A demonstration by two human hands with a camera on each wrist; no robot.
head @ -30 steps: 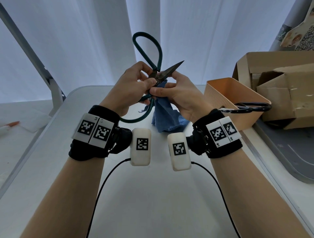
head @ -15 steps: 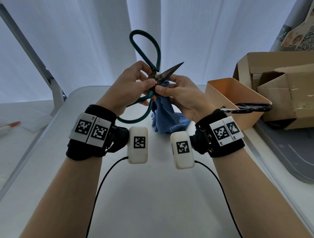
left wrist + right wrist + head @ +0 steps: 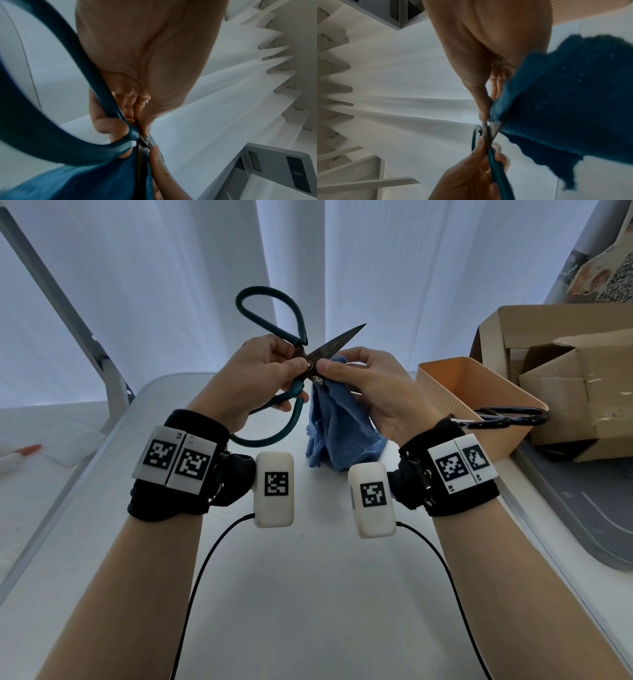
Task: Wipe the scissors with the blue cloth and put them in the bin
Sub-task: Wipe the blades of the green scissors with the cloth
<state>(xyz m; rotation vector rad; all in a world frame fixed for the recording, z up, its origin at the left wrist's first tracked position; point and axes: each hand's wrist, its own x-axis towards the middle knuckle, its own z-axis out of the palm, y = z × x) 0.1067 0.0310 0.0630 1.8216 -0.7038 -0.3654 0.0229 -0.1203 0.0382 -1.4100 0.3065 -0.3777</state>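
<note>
Green-handled scissors [image 3: 337, 342] with dark metal blades are held up over the white table [image 3: 308, 594], blades apart, one tip pointing up and to the right. My left hand [image 3: 274, 368] pinches them at the pivot, its fingers round the handle shanks [image 3: 120, 147]. My right hand [image 3: 359, 371] pinches the blue cloth [image 3: 337, 426] around the lower blade just right of the pivot; that blade is hidden in the cloth [image 3: 565, 108]. The cloth hangs down to the table. The orange bin [image 3: 455, 385] stands at the right.
Another pair of dark-handled scissors [image 3: 510, 417] pokes over the bin's near rim. Cardboard boxes [image 3: 565, 364] stand behind the bin on a grey tray [image 3: 589, 525]. A white curtain hangs behind the table. A marker [image 3: 20, 455] lies far left.
The scissors have shifted slightly left and up in my left hand. My right hand with the cloth has slid in along the blade toward the pivot.
</note>
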